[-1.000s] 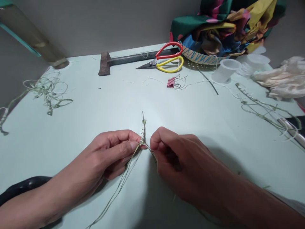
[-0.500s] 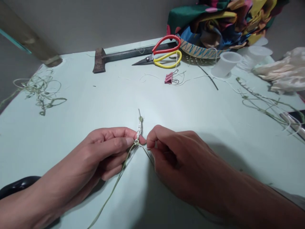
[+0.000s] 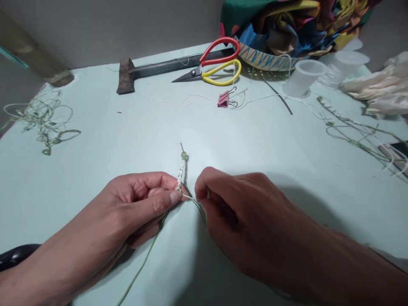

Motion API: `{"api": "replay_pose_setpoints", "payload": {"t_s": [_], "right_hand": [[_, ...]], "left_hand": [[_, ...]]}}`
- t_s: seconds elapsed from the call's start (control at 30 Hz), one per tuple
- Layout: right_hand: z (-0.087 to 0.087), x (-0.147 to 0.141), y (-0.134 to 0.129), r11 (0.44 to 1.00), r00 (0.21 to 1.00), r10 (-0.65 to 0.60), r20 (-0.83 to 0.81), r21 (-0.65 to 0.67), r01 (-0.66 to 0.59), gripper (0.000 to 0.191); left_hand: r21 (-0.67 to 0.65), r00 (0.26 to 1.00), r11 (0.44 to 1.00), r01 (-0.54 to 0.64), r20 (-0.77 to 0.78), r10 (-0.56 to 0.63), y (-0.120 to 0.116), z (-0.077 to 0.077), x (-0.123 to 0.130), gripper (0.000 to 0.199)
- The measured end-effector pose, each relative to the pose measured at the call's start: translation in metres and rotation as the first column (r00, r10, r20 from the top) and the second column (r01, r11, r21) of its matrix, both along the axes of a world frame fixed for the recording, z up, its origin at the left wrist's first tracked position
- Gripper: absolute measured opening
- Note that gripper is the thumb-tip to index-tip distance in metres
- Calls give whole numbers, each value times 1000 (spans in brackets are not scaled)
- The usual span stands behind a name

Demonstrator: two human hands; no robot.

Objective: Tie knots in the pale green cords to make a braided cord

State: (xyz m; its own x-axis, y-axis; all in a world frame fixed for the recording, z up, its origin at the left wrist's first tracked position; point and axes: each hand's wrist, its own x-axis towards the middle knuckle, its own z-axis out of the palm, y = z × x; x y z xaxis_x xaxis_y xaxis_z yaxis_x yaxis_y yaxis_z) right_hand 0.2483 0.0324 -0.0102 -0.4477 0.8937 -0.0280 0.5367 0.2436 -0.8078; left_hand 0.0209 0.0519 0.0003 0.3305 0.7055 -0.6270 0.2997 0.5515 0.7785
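Note:
My left hand (image 3: 143, 204) pinches the lower end of a short white and green knotted cord braid (image 3: 181, 172) between thumb and index finger. The braid points away from me, with a green knot and a thin dark tip at its far end. Green cord (image 3: 148, 255) trails from under my left hand toward the near edge of the view. To the right, my right hand (image 3: 236, 216) is closed, its thumb and index finger pinching a pale cord (image 3: 190, 197) that runs out of the braid's lower end. The curled fingers hide the rest of that cord.
Behind lie a hammer (image 3: 126, 76), scissors (image 3: 193, 75) with red and yellow handles, and a pink binder clip (image 3: 223, 99). Tangled cords (image 3: 44, 119) sit left, another braid (image 3: 338, 114) right. A basket (image 3: 264, 59) of cloth and white spools (image 3: 304, 78) stand at the back.
My left thumb has moved over the braid's lower end, covering the knot seen there before. The pale cord now stretches from that thumb to my right fingers. The view has shifted slightly.

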Motion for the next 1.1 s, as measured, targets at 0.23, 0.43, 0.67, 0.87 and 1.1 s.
{"api": "replay_pose_setpoints", "payload": {"t_s": [0.23,0.43,0.67,0.87,1.1], "right_hand": [[-1,-3,-1,999,999,43,18,-12,-43,27],[0,-1,0,999,1000,17,19,38,-18,33],[0,2,1,1000,1000,21,-14,21,-20,29],[0,3,-3,999,1000,23,-7,28,-23,29],[1,2,-4,998,999,46,-25,53,-45,31]], "left_hand": [[-51,999,998,-47,-23,46,-9,-5,-8,32],[-35,996,996,-86,-6,86,-3,-4,0,36],[-103,978,982,-161,121,172,-5,-7,-1,37],[-202,935,941,-271,176,307,-16,-10,-11,28],[-160,965,971,-176,167,202,-12,-8,-6,21]]}}
